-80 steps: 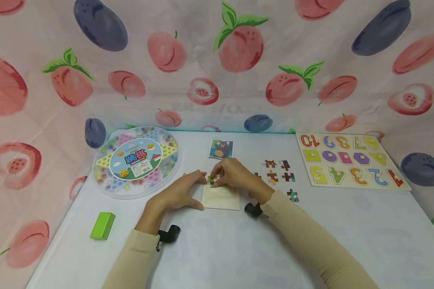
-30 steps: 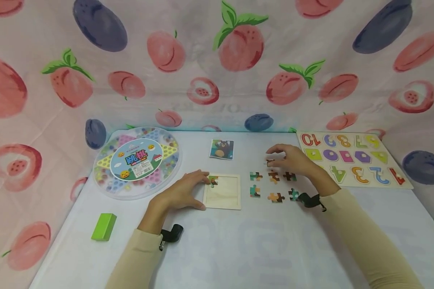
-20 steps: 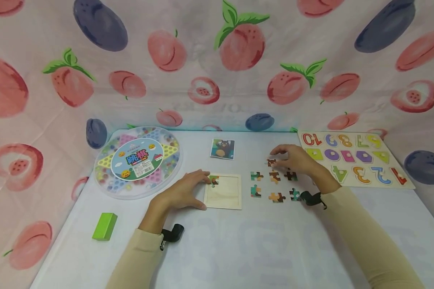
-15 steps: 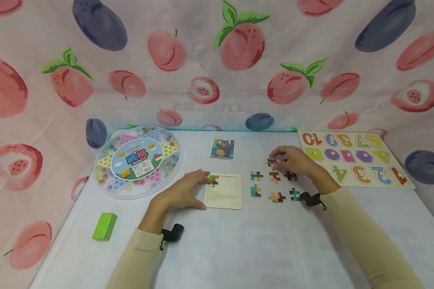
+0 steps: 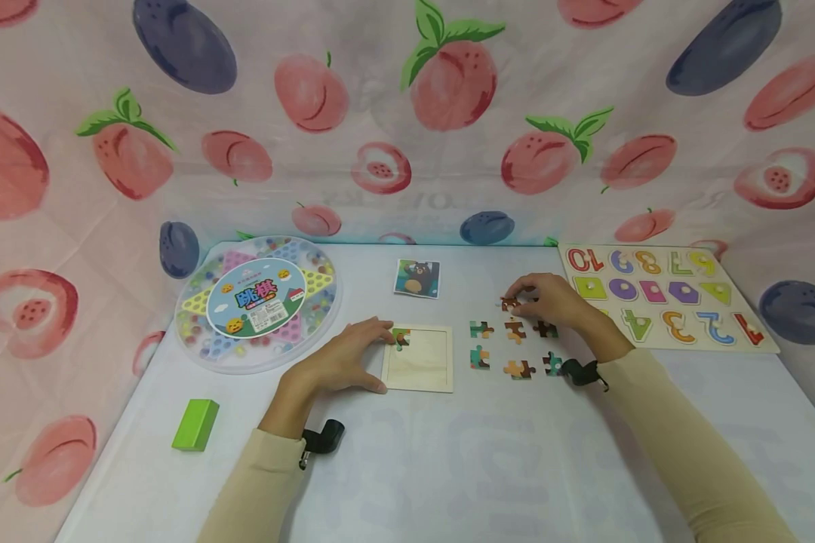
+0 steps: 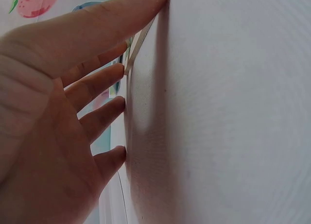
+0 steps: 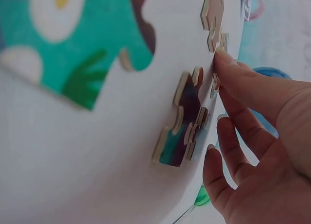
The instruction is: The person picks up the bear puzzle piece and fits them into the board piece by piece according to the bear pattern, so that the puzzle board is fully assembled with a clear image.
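My left hand [image 5: 339,358] spreads along the left side of a shallow square wooden puzzle tray [image 5: 417,373]. Its thumb [image 6: 112,27] and fingertips lie at the tray's edge. One green-and-brown jigsaw piece [image 5: 400,339] sits in the tray's far left corner. To the right, my right hand [image 5: 550,298] pinches a brown bear-face jigsaw piece [image 5: 511,304] between thumb and forefinger, low at the table in the right wrist view. Several loose pieces lie nearer me, among them a teal one [image 5: 479,358], an orange one [image 5: 519,369] and a dark one [image 7: 187,114].
A bear picture card [image 5: 417,279] lies beyond the tray. A round Chinese checkers box [image 5: 258,305] stands at the back left, with a green block [image 5: 195,424] nearer me. A wooden number board [image 5: 672,298] lies at the back right, beside my right wrist.
My right hand has left the tray's far left corner, where a jigsaw piece now lies, and moved right to the bear-face piece, closing thumb and forefinger on it. My left hand has stayed put.
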{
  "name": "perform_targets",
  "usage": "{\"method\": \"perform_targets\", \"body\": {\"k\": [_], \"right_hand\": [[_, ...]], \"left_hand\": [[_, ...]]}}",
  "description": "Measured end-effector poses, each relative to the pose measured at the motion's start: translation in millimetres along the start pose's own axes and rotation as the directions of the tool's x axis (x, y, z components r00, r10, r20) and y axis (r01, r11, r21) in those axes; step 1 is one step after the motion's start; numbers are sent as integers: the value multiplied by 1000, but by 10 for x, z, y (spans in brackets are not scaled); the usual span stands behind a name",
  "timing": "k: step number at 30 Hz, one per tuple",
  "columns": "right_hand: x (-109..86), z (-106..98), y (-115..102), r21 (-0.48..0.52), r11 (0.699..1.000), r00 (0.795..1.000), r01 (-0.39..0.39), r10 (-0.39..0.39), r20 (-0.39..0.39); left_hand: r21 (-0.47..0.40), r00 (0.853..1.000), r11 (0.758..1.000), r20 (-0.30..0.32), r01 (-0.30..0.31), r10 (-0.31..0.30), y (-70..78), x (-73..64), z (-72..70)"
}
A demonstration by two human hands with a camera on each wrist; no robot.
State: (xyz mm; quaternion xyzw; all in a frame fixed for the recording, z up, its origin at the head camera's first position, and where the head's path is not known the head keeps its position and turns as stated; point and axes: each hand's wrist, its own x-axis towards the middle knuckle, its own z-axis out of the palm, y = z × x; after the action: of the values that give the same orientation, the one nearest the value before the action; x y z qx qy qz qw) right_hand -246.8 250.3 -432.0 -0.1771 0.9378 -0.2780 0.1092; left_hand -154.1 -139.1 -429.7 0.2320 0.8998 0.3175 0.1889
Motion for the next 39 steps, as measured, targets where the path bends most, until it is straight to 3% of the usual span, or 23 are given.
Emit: {"method": "perform_targets", "body": {"k": [7,22,39], "right_hand": [[4,16,-14,-25,999,1000,-28,28,2],[-13,9,-92,-44,995,995,-95,93,-31],[-61,-30,-124,-36,999,999,-17,16,-31]], "left_hand": [[12,1000,1000,6,-28,28,-15,6,-1],[4,1000,1000,-3,-15,15,2,6,-9],[-16,1000,1000,-12,21,-21,43,-4,0]]}}
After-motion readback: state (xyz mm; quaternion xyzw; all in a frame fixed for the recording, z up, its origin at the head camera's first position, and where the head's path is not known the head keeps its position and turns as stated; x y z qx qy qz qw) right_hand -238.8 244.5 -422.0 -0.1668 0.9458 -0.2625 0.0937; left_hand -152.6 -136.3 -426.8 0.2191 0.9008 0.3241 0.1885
